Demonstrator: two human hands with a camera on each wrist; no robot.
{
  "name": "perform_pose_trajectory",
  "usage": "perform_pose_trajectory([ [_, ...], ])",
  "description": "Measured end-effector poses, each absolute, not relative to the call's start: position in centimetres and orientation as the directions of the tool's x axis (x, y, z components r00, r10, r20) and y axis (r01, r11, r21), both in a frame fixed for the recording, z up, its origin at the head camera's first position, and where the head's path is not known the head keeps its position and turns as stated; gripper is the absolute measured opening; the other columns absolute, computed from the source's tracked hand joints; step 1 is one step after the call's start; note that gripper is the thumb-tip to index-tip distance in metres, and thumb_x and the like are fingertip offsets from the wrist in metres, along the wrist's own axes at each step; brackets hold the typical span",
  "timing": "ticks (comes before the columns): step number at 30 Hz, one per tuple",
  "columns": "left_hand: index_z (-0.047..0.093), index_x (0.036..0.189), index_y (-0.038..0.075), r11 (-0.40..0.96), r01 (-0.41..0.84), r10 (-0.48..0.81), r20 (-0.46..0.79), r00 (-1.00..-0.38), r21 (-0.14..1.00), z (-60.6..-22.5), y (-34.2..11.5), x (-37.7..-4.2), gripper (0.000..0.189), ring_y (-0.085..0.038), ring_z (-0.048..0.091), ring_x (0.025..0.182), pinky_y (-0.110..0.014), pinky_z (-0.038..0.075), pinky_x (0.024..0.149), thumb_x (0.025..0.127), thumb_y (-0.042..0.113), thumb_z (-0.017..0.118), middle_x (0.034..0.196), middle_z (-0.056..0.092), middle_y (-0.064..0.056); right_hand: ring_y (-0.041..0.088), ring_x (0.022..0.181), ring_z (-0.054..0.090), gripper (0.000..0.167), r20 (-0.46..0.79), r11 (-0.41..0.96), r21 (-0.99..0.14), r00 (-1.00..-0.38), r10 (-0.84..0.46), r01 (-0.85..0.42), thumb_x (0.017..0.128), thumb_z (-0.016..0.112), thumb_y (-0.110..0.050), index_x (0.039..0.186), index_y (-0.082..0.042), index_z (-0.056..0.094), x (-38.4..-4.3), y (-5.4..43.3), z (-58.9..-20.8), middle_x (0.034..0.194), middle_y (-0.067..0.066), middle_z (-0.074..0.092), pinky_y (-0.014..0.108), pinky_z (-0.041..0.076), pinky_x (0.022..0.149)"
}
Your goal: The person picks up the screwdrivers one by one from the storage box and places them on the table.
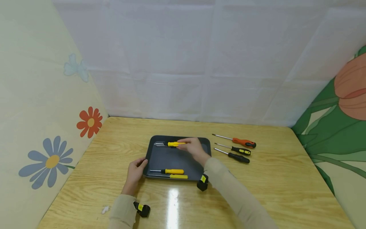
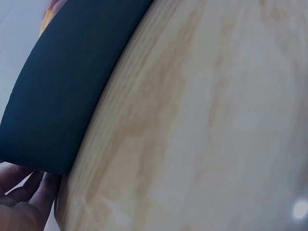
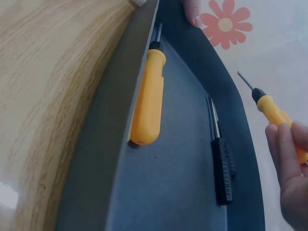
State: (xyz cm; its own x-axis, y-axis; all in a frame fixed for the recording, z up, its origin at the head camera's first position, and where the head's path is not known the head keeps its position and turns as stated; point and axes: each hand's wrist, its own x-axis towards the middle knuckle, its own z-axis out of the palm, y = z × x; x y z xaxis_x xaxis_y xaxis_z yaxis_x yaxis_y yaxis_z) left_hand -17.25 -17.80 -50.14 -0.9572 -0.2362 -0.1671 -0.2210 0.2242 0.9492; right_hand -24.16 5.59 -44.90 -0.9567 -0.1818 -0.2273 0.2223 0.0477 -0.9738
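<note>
My right hand (image 1: pixel 194 149) holds a yellow-handled screwdriver (image 3: pixel 270 109) by its handle, over the far side of the dark grey tray (image 1: pixel 177 159). Its shaft points left. Beneath it, along the far wall, lie black-handled screwdrivers (image 3: pixel 221 168), mostly hidden in the head view. My left hand (image 1: pixel 135 171) grips the tray's left edge, thumb at the rim; the left wrist view has its fingers against the tray corner. Along the near wall inside the tray lie a yellow screwdriver with a black collar (image 1: pixel 174 171) and a second yellow-handled screwdriver (image 1: pixel 179 176).
Right of the tray, three screwdrivers lie on the wooden table (image 1: pixel 271 178): a red and black one (image 1: pixel 243 142), a black and yellow one (image 1: pixel 241 150) and a black one (image 1: pixel 239 157). A small white scrap (image 1: pixel 105 209) is at the front left. White cloth (image 1: pixel 171 63) hangs behind.
</note>
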Motion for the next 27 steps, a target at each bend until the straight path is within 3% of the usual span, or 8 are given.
perform_pose_trajectory([
  [7, 0.056, 0.114, -0.012, 0.226, -0.209, -0.234, -0.155, -0.960, 0.951, -50.3, -17.9, -17.3, 0.031, -0.027, 0.052, 0.101, -0.028, 0.044, 0.082, 0.091, 0.009, 0.053, 0.112, 0.057, -0.025, 0.023, 0.087, 0.064, 0.023, -0.234, 0.048, -0.972, -0.957, -0.172, 0.229, 0.082, 0.059, 0.007, 0.105, 0.006, 0.064, -24.0, 5.9, -44.6, 0.106, 0.019, 0.062, 0.040, 0.049, 0.085],
  [15, 0.056, 0.115, -0.011, 0.231, -0.207, -0.226, -0.155, -0.962, 0.951, -50.3, -17.9, -17.3, 0.031, -0.028, 0.052, 0.102, -0.033, 0.043, 0.085, 0.091, 0.010, 0.053, 0.113, 0.057, -0.025, 0.023, 0.089, 0.064, 0.024, -0.240, 0.066, -0.971, -0.953, -0.187, 0.231, 0.083, 0.059, 0.006, 0.107, 0.005, 0.063, -23.9, 6.5, -44.5, 0.107, 0.018, 0.061, 0.039, 0.048, 0.085],
  [27, 0.057, 0.113, -0.012, 0.245, -0.197, -0.238, -0.138, -0.961, 0.949, -50.4, -18.0, -17.3, 0.031, -0.023, 0.053, 0.097, -0.025, 0.044, 0.079, 0.091, 0.009, 0.053, 0.110, 0.058, -0.024, 0.024, 0.088, 0.064, 0.023, -0.218, 0.055, -0.976, -0.959, -0.180, 0.212, 0.082, 0.059, 0.007, 0.105, 0.006, 0.063, -23.6, 7.4, -44.4, 0.105, 0.019, 0.062, 0.041, 0.048, 0.085],
])
